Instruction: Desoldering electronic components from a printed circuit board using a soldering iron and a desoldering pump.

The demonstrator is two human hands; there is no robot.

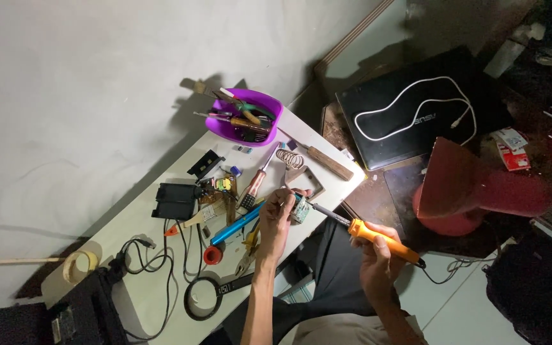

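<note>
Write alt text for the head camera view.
Seen from above, a person's right hand holds an orange-handled soldering iron with its tip at a small circuit board pinched in the left hand. Both hands are over a cluttered white table with a purple bowl of tools.

pretty cramped here tbh. the white bench is packed down the middle: purple bowl of tools at the far corner, screwdriver, black box, blue tube and pliers just beside the left hand. cables and a magnifier clog the near end. open bare strip along the wall-side edge, up to the tape roll. right hand with the orange soldering iron hangs off the bench edge, red lamp close by
</note>
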